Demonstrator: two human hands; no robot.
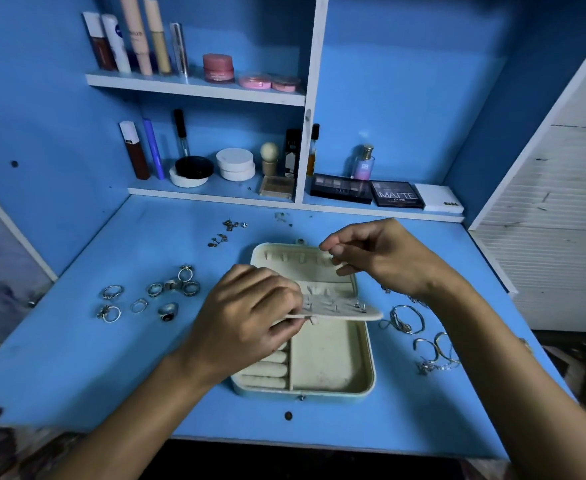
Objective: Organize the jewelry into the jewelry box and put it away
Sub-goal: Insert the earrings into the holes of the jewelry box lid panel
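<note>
Jewelry box [333, 358] lies open mid-frame on the blue table [111, 375]; left hand [250, 317] pinches its earring flap [347, 311], right hand [371, 254] curls, pinching something tiny above the lid.

Blue desk [77, 358] under my hands. Blue back wall [405, 98] ahead, white-edged shelves [194, 90] beyond my left hand, white slatted panel [561, 237] right. Dim light.

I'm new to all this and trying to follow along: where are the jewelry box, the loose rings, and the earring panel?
jewelry box [333, 358]: head view, floor of its big compartment.
rings [167, 311]: head view, the dark-stoned ring.
earring panel [347, 311]: head view, its upper face.
</note>
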